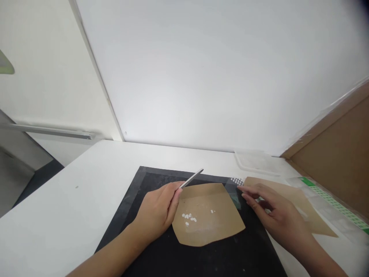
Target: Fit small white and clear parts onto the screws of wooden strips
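My left hand (158,209) is closed around a thin, flat, grey strip with a pale edge (192,178), which points up and to the right. I cannot make out its exact kind. Below it, a brown paper sheet (207,231) lies on a black mat (161,254). Several small white pieces (187,216) are scattered on the paper. My right hand (275,213) hovers over the mat's right edge, thumb and index finger slightly apart, with nothing visible between them. Just beyond its fingertips is a patch of small white squares (236,181).
A second brown paper sheet (319,223) lies under and beyond my right hand. Farther right is a clear plastic packet with a green gridded strip (337,202). A translucent tray (256,162) stands against the white back wall (201,77). A brown board (337,150) borders the right side.
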Tool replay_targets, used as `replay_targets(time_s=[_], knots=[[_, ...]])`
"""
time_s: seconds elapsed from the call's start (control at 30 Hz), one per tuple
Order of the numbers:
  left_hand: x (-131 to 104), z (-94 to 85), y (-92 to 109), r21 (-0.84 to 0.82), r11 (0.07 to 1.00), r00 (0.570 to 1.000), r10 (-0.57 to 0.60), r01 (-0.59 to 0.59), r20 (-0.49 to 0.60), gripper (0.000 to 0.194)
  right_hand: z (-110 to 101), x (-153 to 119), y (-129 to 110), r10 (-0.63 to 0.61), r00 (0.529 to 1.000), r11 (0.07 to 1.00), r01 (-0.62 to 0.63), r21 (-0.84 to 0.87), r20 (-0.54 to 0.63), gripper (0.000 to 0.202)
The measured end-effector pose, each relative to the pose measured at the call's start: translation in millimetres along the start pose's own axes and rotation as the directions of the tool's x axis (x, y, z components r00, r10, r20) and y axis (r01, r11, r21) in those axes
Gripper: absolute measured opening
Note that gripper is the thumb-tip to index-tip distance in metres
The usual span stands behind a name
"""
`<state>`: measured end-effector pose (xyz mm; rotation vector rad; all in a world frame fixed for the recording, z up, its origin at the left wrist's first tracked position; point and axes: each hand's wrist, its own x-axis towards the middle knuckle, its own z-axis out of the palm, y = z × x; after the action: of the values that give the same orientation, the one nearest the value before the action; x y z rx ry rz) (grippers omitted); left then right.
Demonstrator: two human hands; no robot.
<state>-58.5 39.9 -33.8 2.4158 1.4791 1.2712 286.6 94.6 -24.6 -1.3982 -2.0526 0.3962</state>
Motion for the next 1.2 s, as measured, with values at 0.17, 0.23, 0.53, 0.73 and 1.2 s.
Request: replay_targets(time_s=[0.17,0.23,0.53,0.73,1.2], knots=[[-1.3,0.5,1.9,-0.017,1.000,1.000,0.003,-0.003,0.016,0.028,0.4,-1.8,-0.2,-0.026,0.998,1.000,0.027,-0.017,0.049,0.040],[-1.9,0.4,2.3,-0.024,1.000,1.000,0.006,-0.006,0.017,0.028,-0.3,-2.2,1.9,-0.017,0.996,1.000,0.018,-0.010,0.085,0.040],[-2.9,-0.1,1.7,-0.034,0.999,1.000,0.031,-0.031,0.000,0.029,-2.0,1.9,3.6,0.063,0.997,0.998,-0.063,-0.010,0.033,0.044],[-2.6,-0.1,2.9,-0.048,0.997,0.998,0.054,-0.053,0.013,0.030,-2.5,1.9,3.5,0.037,0.996,0.999,-0.035,-0.026,0.080,0.042],[-4.1,0.8,3.9,-0.114,0.993,0.998,0.043,-0.037,0.054,0.032,-2.7,0.9,1.7,0.044,0.995,0.997,-0.038,-0.063,0.094,0.041]])
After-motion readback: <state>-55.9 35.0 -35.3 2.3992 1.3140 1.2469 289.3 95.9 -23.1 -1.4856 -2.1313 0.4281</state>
